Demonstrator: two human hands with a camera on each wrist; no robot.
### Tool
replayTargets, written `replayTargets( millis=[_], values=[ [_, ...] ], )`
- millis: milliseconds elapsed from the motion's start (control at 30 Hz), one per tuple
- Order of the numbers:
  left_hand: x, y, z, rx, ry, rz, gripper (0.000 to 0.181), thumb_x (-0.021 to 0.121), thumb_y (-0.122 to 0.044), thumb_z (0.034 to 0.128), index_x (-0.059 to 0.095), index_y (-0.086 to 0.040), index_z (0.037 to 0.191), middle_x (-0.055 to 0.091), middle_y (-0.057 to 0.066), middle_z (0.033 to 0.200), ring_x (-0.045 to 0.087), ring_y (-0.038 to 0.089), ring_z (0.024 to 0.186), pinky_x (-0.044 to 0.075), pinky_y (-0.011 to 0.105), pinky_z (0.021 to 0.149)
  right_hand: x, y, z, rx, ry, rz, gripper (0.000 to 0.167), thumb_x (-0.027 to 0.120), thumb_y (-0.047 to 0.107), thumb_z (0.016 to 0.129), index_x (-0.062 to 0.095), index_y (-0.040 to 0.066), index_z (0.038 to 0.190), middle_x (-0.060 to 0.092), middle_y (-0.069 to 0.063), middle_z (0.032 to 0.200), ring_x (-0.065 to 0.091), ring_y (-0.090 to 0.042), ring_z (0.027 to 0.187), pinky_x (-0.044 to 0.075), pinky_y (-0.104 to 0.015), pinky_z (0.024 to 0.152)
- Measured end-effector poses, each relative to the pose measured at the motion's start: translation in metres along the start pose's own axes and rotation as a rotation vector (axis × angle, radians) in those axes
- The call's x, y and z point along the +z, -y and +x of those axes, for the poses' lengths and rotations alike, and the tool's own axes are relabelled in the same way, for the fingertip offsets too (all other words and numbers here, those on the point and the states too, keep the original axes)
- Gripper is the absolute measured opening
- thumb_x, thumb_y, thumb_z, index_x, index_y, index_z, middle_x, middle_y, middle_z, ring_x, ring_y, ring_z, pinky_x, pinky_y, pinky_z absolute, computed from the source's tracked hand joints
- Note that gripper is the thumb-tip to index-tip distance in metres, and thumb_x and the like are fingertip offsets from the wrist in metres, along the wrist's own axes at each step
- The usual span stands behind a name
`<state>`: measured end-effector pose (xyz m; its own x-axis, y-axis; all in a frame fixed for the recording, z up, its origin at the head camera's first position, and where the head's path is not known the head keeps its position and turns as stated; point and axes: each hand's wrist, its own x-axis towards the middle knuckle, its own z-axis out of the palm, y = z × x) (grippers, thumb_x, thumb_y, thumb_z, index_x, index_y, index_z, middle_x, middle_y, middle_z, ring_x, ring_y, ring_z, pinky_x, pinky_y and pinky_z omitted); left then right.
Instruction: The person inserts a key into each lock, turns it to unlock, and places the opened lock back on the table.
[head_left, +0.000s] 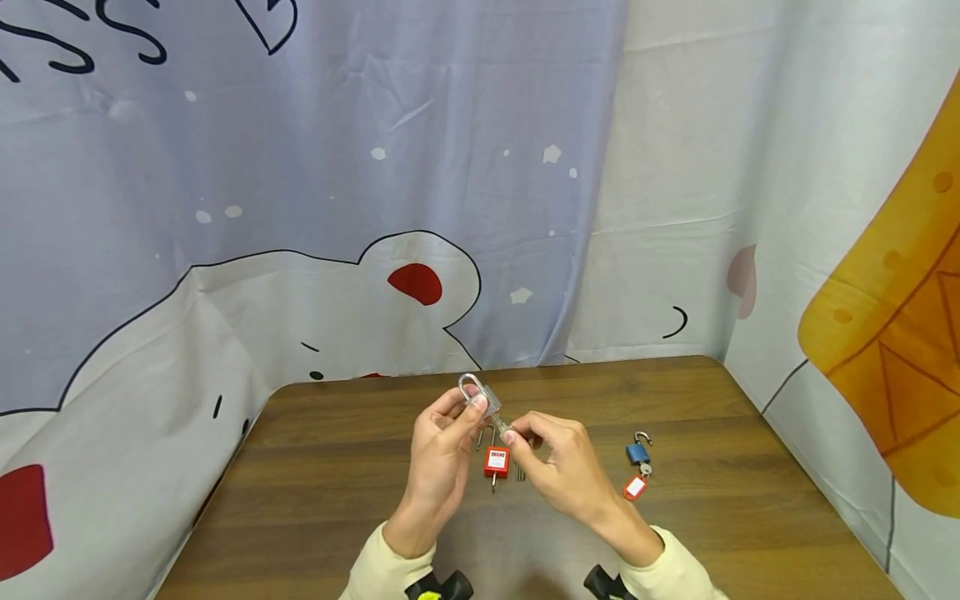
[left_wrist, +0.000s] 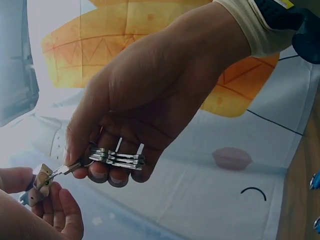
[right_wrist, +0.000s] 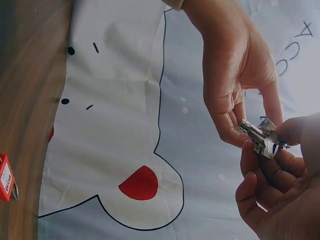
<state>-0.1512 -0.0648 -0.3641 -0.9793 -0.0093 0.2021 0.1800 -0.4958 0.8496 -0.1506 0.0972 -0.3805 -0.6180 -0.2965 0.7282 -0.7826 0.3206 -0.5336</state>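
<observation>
A clear-bodied padlock (head_left: 489, 402) with a silver shackle is held up by my left hand (head_left: 441, 462), thumb pressed against its body. My right hand (head_left: 562, 462) pinches a key (head_left: 499, 424) between thumb and fingers, and the key meets the padlock's lower end. How deep the key sits cannot be told. In the left wrist view, several silver keys (left_wrist: 117, 159) hang on a ring beneath the right hand's fingers. The right wrist view shows a metal bunch (right_wrist: 260, 137) between both hands, partly covered by fingers.
On the wooden table (head_left: 337, 467) behind the hands lies a red padlock (head_left: 497, 461) with a white label and its shackle up. Further right is a blue padlock (head_left: 637, 453) with raised shackle, a key and a red tag (head_left: 634, 487). A printed curtain (head_left: 480, 192) hangs behind the table.
</observation>
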Motion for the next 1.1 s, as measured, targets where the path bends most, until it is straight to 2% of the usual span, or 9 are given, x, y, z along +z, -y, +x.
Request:
replayTargets(
  millis=[233,467,733,900,1100],
  values=[
    [0.000,-0.001,-0.002,0.018,-0.008,0.024,0.010,0.064,-0.001,0.0899,0.063,-0.008,0.097,0.064,-0.001,0.091,0.062,0.009,0.084,0.052,0.020,0.077,-0.001,0.001,0.000,0.000,-0.001,0.000,0.012,0.063,0.006,0.092,0.069,0.015,0.087,0.059,0.007,0.067,0.052,0.000,0.063,0.046,-0.016,0.058],
    [0.000,0.002,-0.005,0.003,0.010,0.036,0.011,0.067,-0.004,0.0887,0.063,-0.009,0.098,0.064,-0.001,0.092,0.061,0.008,0.083,0.051,0.020,0.077,0.000,0.000,0.001,0.007,0.003,0.007,0.013,0.063,0.006,0.093,0.068,0.016,0.086,0.058,0.007,0.067,0.052,0.000,0.062,0.048,-0.020,0.056],
    [0.005,0.009,-0.009,0.040,0.030,0.089,0.014,0.069,-0.004,0.0873,0.063,-0.008,0.099,0.062,-0.001,0.096,0.061,0.008,0.084,0.052,0.021,0.080,0.001,0.002,0.002,0.009,-0.026,0.007,0.016,0.063,0.003,0.091,0.065,0.015,0.082,0.057,0.007,0.064,0.050,0.001,0.060,0.045,-0.017,0.054],
    [0.004,0.011,-0.009,0.053,0.024,0.108,0.016,0.069,-0.001,0.0861,0.063,-0.006,0.100,0.063,-0.001,0.094,0.061,0.008,0.084,0.052,0.021,0.079,0.001,0.001,-0.001,0.095,0.009,0.065,0.014,0.062,0.005,0.094,0.068,0.015,0.085,0.060,0.006,0.067,0.052,0.000,0.064,0.048,-0.021,0.058],
    [0.003,0.010,-0.010,0.067,0.030,0.138,0.018,0.073,-0.004,0.0838,0.064,-0.006,0.099,0.065,0.000,0.093,0.062,0.009,0.084,0.053,0.022,0.079,0.000,-0.002,-0.002,0.298,0.144,0.361,0.019,0.053,0.009,0.100,0.065,0.002,0.088,0.060,0.000,0.079,0.052,-0.003,0.073,0.047,-0.022,0.067]
  ],
)
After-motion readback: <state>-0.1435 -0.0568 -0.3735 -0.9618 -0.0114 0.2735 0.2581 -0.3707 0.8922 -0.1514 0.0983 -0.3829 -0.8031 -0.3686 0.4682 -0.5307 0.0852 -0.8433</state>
